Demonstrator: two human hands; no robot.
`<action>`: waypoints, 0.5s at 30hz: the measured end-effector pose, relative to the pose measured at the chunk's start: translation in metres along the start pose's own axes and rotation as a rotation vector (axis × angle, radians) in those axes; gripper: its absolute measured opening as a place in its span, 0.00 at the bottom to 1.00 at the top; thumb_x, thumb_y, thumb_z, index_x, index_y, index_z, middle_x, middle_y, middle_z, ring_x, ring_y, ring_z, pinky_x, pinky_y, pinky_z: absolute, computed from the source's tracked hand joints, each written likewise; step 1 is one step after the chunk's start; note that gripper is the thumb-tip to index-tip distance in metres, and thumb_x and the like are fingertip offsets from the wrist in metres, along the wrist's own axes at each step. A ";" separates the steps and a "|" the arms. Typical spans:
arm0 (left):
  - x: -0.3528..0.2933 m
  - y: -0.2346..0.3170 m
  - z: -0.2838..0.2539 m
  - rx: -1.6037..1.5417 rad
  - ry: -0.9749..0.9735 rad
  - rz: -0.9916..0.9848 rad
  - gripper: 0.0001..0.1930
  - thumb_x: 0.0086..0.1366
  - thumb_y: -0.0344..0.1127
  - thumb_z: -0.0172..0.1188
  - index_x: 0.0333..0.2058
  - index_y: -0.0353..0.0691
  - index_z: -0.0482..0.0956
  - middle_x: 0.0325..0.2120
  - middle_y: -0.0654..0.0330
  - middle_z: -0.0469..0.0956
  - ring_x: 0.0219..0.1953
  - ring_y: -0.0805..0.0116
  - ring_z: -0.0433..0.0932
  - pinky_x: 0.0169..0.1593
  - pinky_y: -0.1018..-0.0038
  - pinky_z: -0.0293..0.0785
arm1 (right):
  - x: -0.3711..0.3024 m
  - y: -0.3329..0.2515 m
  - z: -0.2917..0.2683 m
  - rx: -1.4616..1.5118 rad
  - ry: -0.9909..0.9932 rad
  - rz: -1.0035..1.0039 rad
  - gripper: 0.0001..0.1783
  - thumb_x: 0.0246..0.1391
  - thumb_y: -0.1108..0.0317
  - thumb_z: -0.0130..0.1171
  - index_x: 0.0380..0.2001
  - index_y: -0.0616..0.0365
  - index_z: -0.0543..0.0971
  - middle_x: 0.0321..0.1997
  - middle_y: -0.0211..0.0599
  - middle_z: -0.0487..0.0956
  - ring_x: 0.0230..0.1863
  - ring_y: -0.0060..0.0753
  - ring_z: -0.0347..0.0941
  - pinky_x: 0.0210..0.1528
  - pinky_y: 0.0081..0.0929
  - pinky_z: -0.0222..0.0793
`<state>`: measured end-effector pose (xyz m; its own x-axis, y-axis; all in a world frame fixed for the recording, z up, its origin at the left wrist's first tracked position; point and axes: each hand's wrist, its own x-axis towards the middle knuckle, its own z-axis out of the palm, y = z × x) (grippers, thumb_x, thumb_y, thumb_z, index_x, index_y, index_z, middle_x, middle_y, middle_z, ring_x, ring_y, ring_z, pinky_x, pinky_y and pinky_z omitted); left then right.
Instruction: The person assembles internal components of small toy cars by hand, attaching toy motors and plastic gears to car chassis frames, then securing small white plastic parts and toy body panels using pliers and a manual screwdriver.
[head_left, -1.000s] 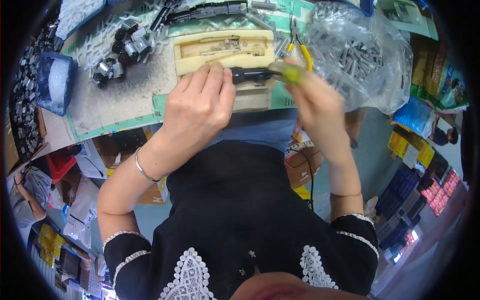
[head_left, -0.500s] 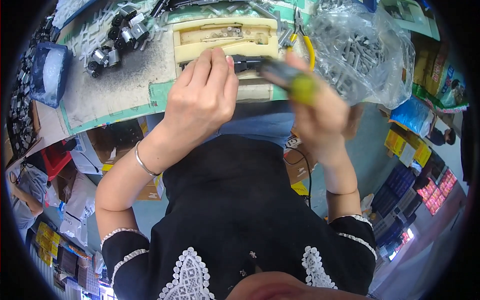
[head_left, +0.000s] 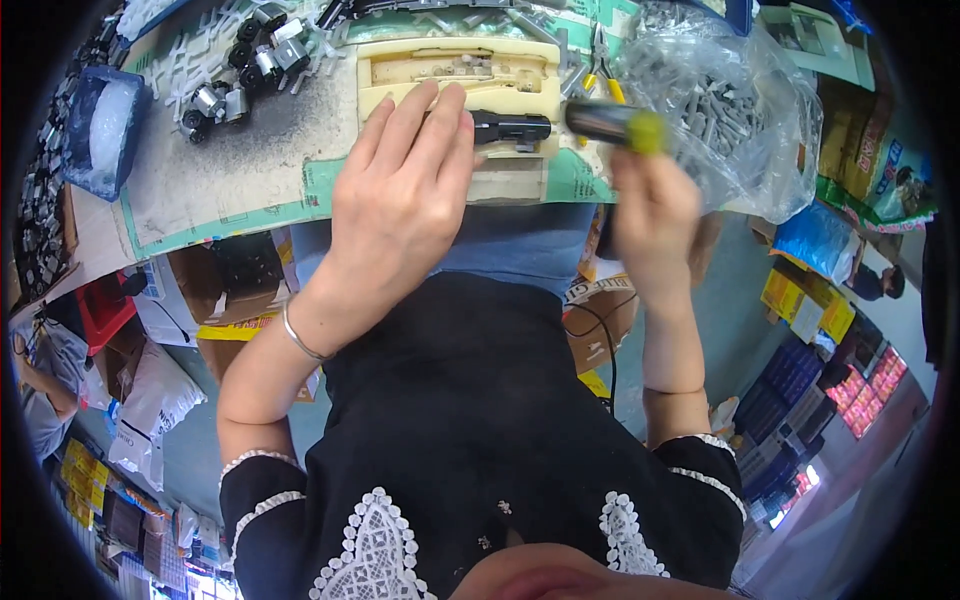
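My left hand (head_left: 405, 175) lies over a cream fixture block (head_left: 548, 85), its fingers stretched out and slightly apart. Under and beside those fingers a long black plastic part (head_left: 515, 127) sits in the block's near slot, its left portion covered by my hand. My right hand (head_left: 655, 200) is closed around a dark bar-shaped tool (head_left: 598, 122) with a yellow-green end; motion blurs it, so its exact kind does not show. The tool is raised just right of the black part, apart from it.
Yellow-handled pliers (head_left: 603, 70) lie beyond the tool. At right, a clear plastic bag (head_left: 770, 110) holds many grey pieces. Small motors (head_left: 262, 65) and pale plastic strips are scattered at left, near a blue tray (head_left: 120, 165). The table's green-taped edge (head_left: 240, 218) runs in front of me.
My right hand has swung the tool up and to the right, away from the black part. The left hand's fingers have spread a little and stay over the block.
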<state>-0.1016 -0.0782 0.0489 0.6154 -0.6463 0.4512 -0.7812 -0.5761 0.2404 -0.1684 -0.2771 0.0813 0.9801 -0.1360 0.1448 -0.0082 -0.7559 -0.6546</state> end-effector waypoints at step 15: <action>-0.047 0.036 0.014 0.152 -0.105 -0.102 0.05 0.44 0.31 0.55 0.20 0.37 0.78 0.52 0.53 0.73 0.11 0.75 0.63 0.16 0.79 0.59 | 0.042 -0.045 0.028 -0.023 -0.253 -0.224 0.12 0.56 0.66 0.54 0.41 0.61 0.75 0.27 0.45 0.77 0.27 0.48 0.75 0.28 0.39 0.69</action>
<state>-0.1575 -0.0752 0.0243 0.7041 -0.6247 0.3376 -0.6945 -0.7048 0.1444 -0.1216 -0.2311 0.0962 0.9762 0.1960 0.0930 0.2114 -0.7637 -0.6100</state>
